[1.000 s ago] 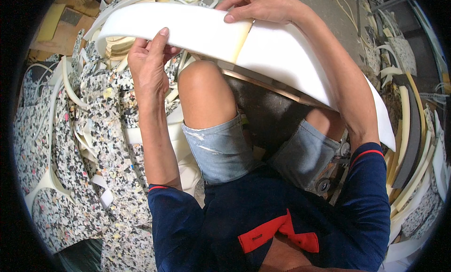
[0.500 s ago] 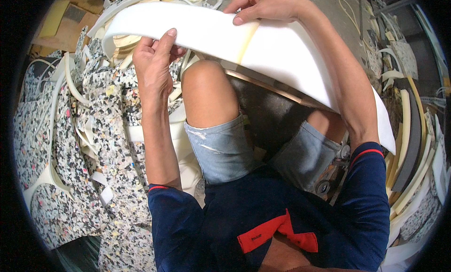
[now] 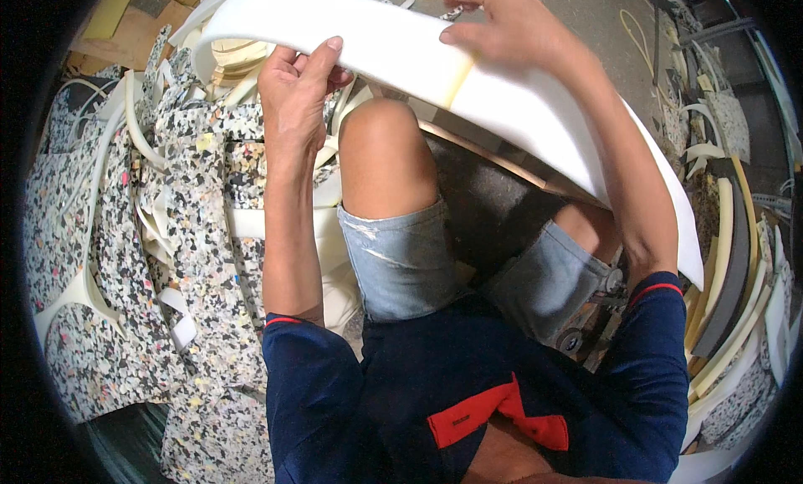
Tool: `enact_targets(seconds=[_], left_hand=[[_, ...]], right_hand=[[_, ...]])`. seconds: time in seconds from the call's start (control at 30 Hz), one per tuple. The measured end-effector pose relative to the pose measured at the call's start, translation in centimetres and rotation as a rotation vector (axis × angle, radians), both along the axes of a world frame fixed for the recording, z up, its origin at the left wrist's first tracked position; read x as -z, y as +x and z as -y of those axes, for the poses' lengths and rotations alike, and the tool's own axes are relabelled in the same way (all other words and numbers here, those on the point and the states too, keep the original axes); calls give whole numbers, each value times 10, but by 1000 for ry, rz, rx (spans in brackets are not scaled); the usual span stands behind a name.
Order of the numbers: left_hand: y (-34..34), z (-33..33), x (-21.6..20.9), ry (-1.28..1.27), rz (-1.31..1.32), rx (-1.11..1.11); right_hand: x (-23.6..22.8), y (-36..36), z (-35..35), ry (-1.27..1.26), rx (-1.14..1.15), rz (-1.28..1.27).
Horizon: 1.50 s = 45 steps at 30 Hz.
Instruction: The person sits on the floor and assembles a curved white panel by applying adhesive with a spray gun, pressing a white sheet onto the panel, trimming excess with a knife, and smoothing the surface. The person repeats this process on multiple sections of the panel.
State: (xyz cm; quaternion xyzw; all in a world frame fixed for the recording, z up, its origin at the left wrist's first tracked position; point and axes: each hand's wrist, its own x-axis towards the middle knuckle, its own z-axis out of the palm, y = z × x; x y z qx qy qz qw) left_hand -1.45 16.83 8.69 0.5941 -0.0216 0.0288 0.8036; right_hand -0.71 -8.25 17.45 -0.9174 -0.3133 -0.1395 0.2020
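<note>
A long, curved white foam strip (image 3: 385,40) stretches in front of me, from the upper left down toward my right elbow. Its near part is crossed by a yellowish band (image 3: 460,81). My left hand (image 3: 301,78) grips the strip's near edge, thumb on top and fingers bent beneath. Over the far edge, close to the band, is my right hand (image 3: 502,28), with thumb and fingers spread apart. The right forearm lies across the strip's right part. Whether that hand's palm touches the foam is hard to tell.
Speckled foam sheets (image 3: 92,342) are piled on the left, with pale curved offcuts (image 3: 88,291) on them. Beneath the strip runs a wooden edge (image 3: 485,153) between my knees. Curved foam strips, one dark grey (image 3: 729,266), stand at the right. Brown board (image 3: 138,32) lies at the far left.
The strip and my left hand have shifted slightly to the right. My right hand has loosened from the far edge, and its fingers have spread away from the foam.
</note>
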Motion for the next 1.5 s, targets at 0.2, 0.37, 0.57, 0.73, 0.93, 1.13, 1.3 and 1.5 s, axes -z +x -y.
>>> enact_targets(seconds=[0.2, 0.37, 0.57, 0.73, 0.93, 1.13, 1.3, 1.5], left_hand=[[0, 3, 0, -37, 6, -11], [-2, 2, -2, 9, 12, -19], [-2, 1, 3, 54, 20, -25], [-1, -1, 11, 54, -17, -19], [-1, -4, 19, 18, -42, 12], [-5, -8, 18, 19, -216, -59], [-25, -17, 6, 729, 73, -492], [-29, 1, -2, 1271, 911, -115]], right_hand=[[35, -83, -39, -308, 44, 231], [50, -93, -45, -396, 111, 106], [49, -93, -40, -399, 74, 93], [49, -94, -42, -380, 58, 153], [49, -95, -40, -387, 37, 146], [45, -106, -46, -337, 60, 110], [39, -132, -45, -252, 74, 50], [41, -135, -40, -292, 231, 60]])
